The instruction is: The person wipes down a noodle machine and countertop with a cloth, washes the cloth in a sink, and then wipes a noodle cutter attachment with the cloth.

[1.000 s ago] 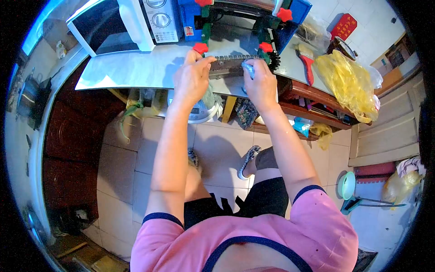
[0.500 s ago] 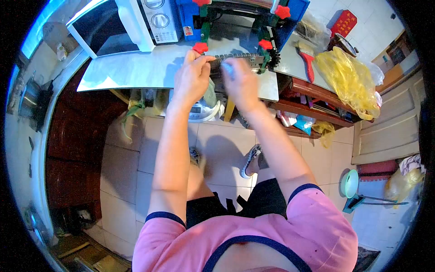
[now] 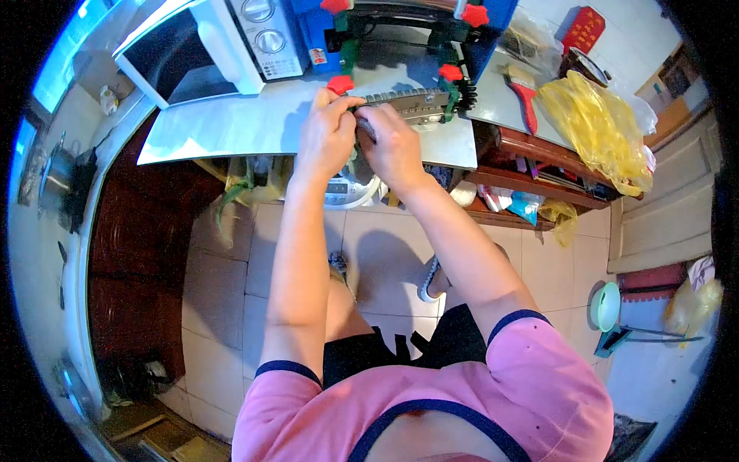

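A blue machine [image 3: 495, 38] with red star-shaped knobs [image 3: 450, 72] stands at the table's far side. A toothed metal bar [image 3: 412, 100] lies across its front. My left hand [image 3: 327, 135] is closed at the bar's left end, just below a red knob, with thumb and forefinger on it. Close beside it, my right hand [image 3: 392, 146] is closed in front of the bar with its fingers curled. Something greyish shows by its fingertips, too hidden to name. Under the table edge, a white scale-like device [image 3: 339, 189] is partly covered by my hands.
A white microwave [image 3: 188, 54] sits on the left of the table [image 3: 200, 131]. To the right are a red-handled brush [image 3: 525, 104], a yellow plastic bag [image 3: 593, 135] and a dark red shelf [image 3: 531, 146]. A green bowl [image 3: 606, 306] is near the right wall.
My right hand, blurred half a second ago over the bar's middle with something pale in it, has moved left and down, close to my left hand. The left hand stays at the bar's end.
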Available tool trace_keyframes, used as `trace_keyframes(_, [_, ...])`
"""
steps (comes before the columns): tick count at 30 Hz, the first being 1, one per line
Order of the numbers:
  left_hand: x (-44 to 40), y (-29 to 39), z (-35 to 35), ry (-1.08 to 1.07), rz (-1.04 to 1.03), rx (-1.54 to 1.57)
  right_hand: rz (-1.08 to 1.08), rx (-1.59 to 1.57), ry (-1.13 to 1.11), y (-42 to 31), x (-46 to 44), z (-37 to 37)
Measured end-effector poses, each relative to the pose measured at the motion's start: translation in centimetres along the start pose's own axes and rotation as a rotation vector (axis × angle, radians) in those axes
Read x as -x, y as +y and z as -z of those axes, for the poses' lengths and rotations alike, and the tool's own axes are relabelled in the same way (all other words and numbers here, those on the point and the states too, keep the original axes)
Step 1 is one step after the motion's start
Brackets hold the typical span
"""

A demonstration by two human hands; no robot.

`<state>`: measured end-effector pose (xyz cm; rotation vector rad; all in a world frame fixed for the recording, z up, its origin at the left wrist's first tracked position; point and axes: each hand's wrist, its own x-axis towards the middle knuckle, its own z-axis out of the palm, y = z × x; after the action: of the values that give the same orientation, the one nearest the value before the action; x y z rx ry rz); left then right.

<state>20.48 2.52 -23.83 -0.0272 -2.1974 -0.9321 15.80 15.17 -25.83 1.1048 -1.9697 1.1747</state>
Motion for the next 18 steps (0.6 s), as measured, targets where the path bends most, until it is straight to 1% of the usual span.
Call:
trace_keyframes(1, [0.0,0.4,-0.1,-0.011,0.063,0.01,-0.004,0.011,0.009,0.5,0.0,0.6])
trace_keyframes(2, [-0.1,0.8,-0.2,-0.019,0.055,0.018,0.005,0.041,-0.009,1.3,0.2,1.4])
trace_keyframes(3, [0.0,1.3,-0.1,-0.019,0.06,-0.094,0.013,0.068,-0.03,2.2,0.6,2.1])
trace_keyframes(4, [0.1,1.6,-0.2,-0.017,0.069,-0.207,-0.069,0.069,0.015,3.0,1.0,3.0])
trace_keyframes(6, [0.0,2.0,-0.3,-0.03,0.077,-0.231,-0.173,0.138,0.096,4.8,0.8,5.5])
trace_keyframes(8, [0.0,2.9,-0.3,-0.032,0.121,-0.34,-0.219,0.14,0.223,5.5,0.5,6.8])
trace_keyframes(9, [0.1,3.0,-0.5,-0.037,0.118,-0.339,-0.263,0.108,0.225,5.3,0.4,6.9])
trace_keyframes(10, [0.1,3.1,-0.6,-0.029,0.158,-0.336,-0.216,0.104,0.241,5.4,0.4,5.9])
trace_keyframes(11, [0.0,3.2,-0.7,-0.025,0.198,-0.333,-0.248,0.089,0.276,5.0,0.6,5.1])
trace_keyframes(12, [0.2,3.1,-0.7,-0.03,0.195,-0.337,-0.283,0.072,0.31,4.3,0.8,4.6])
trace_keyframes(14, [0.0,2.7,-0.7,0.003,0.126,-0.363,-0.256,0.07,0.299,4.3,0.9,4.8])
trace_keyframes(16, [0.0,2.9,-0.8,-0.004,0.142,-0.362,-0.18,-0.038,0.245,3.9,0.9,4.6])
trace_keyframes(17, [0.0,2.9,-0.8,-0.003,0.166,-0.355,-0.284,-0.009,0.244,4.0,0.7,4.9])
trace_keyframes(18, [0.0,2.8,-0.8,-0.002,0.166,-0.359,-0.285,-0.013,0.245,3.9,0.7,4.5])
